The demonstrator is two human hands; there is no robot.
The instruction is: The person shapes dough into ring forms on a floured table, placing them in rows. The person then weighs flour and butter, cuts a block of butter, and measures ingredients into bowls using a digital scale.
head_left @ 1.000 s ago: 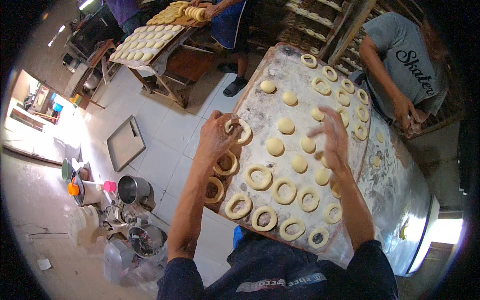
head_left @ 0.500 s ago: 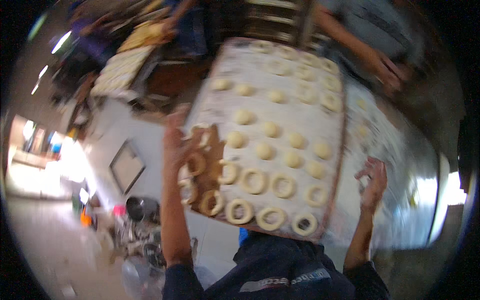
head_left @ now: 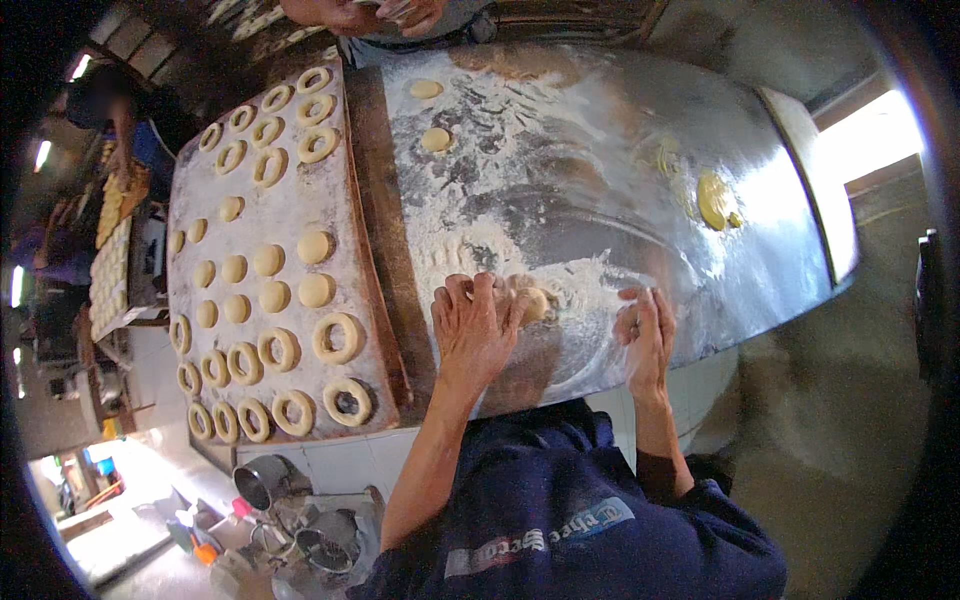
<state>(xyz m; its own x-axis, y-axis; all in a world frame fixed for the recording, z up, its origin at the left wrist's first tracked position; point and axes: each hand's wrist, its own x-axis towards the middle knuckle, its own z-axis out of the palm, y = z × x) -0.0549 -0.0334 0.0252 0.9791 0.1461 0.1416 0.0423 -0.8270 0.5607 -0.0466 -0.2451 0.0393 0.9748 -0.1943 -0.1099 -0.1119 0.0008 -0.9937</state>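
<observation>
A small piece of pale dough [head_left: 537,303] lies on the floured metal table [head_left: 690,290]. My left hand [head_left: 472,325] is beside it, palm down, fingers bent and apart, thumb next to the dough; whether it touches is blurred. To the right, my right hand [head_left: 648,335] hovers above the tabletop with loosely curved, parted fingers and nothing visible in it. On the left, a floured board [head_left: 215,320] holds several round dough balls [head_left: 316,291] and several dough rings [head_left: 338,338]. Two more dough pieces [head_left: 435,139] sit farther back on the flour.
A yellow smear of soft fat or paste [head_left: 713,200] is on the table's right side. Across the table stands another person, whose hands [head_left: 410,15] show at the top edge. Metal pots [head_left: 265,482] are below the board at lower left. Another person [head_left: 120,125] is at far left.
My view has swung right, so the board now sits at the left. Both hands are now over the metal table; earlier the left was by the board's left edge.
</observation>
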